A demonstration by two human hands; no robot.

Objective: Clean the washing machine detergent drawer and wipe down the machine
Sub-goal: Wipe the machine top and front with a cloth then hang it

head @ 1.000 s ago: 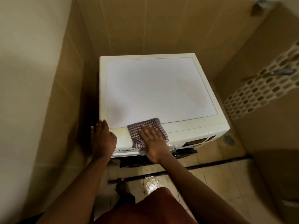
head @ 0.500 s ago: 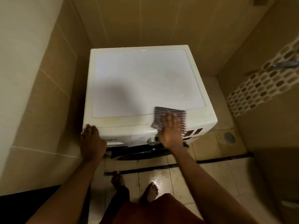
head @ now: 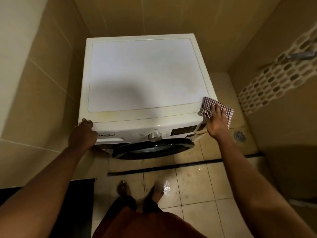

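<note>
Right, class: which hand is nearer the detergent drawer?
Left. The left hand grips the machine at the corner beside the detergent drawer; the right hand presses a checked cloth on the opposite corner.

The white washing machine is showing a smooth, matt top panel and a plastic-looking shell. At its front right corner, the red-and-white checked woven cloth is looking soft and textured. The round chrome metal dial is gleaming, the dark round door is looking glossy, and the beige glazed floor tiles are shining wet.
</note>
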